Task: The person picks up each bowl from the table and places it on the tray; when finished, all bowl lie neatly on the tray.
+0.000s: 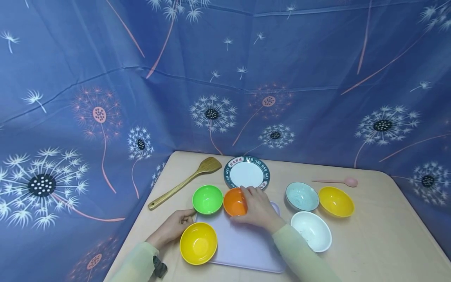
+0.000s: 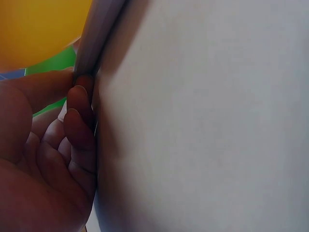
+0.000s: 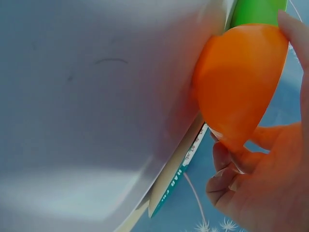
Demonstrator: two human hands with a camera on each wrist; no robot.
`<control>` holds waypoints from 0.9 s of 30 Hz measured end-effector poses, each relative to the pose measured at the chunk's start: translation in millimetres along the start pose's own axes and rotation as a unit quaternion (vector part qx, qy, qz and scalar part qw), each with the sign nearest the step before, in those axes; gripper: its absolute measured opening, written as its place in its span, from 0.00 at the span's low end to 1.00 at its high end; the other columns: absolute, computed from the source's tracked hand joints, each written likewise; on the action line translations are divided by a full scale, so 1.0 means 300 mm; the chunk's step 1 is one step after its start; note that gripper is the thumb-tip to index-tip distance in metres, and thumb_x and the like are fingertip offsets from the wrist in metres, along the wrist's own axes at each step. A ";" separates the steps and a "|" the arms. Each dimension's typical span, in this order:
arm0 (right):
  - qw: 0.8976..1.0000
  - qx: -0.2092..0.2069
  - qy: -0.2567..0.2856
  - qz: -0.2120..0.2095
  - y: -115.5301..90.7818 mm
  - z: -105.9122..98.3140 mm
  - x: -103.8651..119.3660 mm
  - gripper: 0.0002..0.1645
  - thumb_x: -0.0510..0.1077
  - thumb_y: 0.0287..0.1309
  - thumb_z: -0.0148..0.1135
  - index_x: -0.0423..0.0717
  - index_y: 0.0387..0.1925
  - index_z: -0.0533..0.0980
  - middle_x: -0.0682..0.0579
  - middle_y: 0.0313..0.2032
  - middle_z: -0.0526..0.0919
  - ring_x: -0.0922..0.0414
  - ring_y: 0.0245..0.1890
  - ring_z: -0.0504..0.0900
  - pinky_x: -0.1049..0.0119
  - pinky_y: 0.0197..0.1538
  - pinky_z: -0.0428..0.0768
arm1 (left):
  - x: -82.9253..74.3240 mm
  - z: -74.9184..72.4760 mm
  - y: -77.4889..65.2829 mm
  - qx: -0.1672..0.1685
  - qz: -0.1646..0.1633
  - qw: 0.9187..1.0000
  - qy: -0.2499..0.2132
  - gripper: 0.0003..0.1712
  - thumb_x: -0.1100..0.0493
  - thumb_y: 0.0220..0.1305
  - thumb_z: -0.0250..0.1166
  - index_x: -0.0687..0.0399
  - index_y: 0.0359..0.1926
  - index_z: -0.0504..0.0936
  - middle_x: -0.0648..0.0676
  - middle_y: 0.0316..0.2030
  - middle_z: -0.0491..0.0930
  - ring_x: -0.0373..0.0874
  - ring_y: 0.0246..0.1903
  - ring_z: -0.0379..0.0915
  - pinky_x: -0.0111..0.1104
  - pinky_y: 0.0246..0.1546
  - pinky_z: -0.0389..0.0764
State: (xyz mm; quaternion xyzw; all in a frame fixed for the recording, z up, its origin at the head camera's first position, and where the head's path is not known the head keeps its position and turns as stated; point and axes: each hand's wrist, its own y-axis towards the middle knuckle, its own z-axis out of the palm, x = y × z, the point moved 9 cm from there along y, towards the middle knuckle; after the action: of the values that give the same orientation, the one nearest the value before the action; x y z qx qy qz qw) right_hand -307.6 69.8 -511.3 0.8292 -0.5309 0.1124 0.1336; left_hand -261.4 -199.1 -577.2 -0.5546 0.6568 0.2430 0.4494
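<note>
My right hand (image 1: 259, 207) grips an orange bowl (image 1: 233, 202) by its right side, thumb and fingers spread around the rim. That bowl stands upright on the far part of a pale purple board (image 1: 243, 248), beside a green bowl (image 1: 208, 199) at the board's far left corner. In the right wrist view the orange bowl (image 3: 239, 82) is close against the board. At the board's left edge, my left hand (image 1: 175, 226) pinches the edge (image 2: 96, 34) between thumb and curled fingers. Just right of it a yellow bowl (image 1: 199, 243) overlaps the board's near left part.
A wooden spatula (image 1: 186, 182) lies at the back left. Behind the board is a green-rimmed plate (image 1: 246, 174). To the right stand a light blue bowl (image 1: 302, 196), a white bowl (image 1: 311, 232) and another yellow bowl (image 1: 336, 201), with a pink spoon (image 1: 350, 181) behind them.
</note>
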 end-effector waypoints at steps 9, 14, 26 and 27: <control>1.000 0.004 -0.007 0.005 -0.009 -0.011 -0.008 0.74 0.84 0.35 0.73 0.47 0.78 0.64 0.45 0.63 0.75 0.45 0.62 0.71 0.43 0.65 0.70 | -0.009 -0.002 -0.003 -0.004 0.002 1.000 0.012 0.31 0.67 0.68 0.64 0.60 0.72 0.75 0.52 0.59 0.81 0.52 0.56 0.71 0.47 0.55 0.71; 1.000 0.002 -0.011 0.012 -0.017 -0.037 -0.026 0.77 0.87 0.34 0.70 0.47 0.79 0.63 0.45 0.64 0.74 0.44 0.63 0.70 0.43 0.64 0.71 | -0.005 0.003 -0.003 0.002 -0.004 1.000 0.008 0.31 0.66 0.69 0.64 0.59 0.72 0.75 0.52 0.48 0.83 0.52 0.56 0.71 0.47 0.54 0.71; 0.999 -0.042 -0.009 0.027 -0.082 -0.199 -0.171 0.77 0.86 0.37 0.70 0.39 0.77 0.64 0.36 0.66 0.73 0.36 0.63 0.70 0.33 0.64 0.69 | -0.005 -0.002 -0.007 0.014 -0.006 1.000 0.005 0.31 0.65 0.70 0.64 0.59 0.73 0.73 0.52 0.46 0.82 0.52 0.57 0.70 0.48 0.54 0.69; 0.999 -0.045 -0.005 0.031 -0.089 -0.209 -0.187 0.77 0.86 0.38 0.69 0.39 0.77 0.64 0.35 0.66 0.73 0.36 0.63 0.70 0.32 0.64 0.68 | -0.004 -0.003 -0.007 0.014 -0.006 1.000 0.005 0.32 0.65 0.69 0.64 0.59 0.73 0.73 0.52 0.46 0.82 0.52 0.57 0.70 0.47 0.54 0.69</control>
State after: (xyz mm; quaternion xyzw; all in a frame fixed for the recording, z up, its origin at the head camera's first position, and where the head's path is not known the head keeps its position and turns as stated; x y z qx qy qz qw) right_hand -309.0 149.7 -473.7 0.8063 -0.5613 0.0887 0.1644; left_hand -259.7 -199.7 -575.3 -0.5533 0.6589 0.2281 0.4557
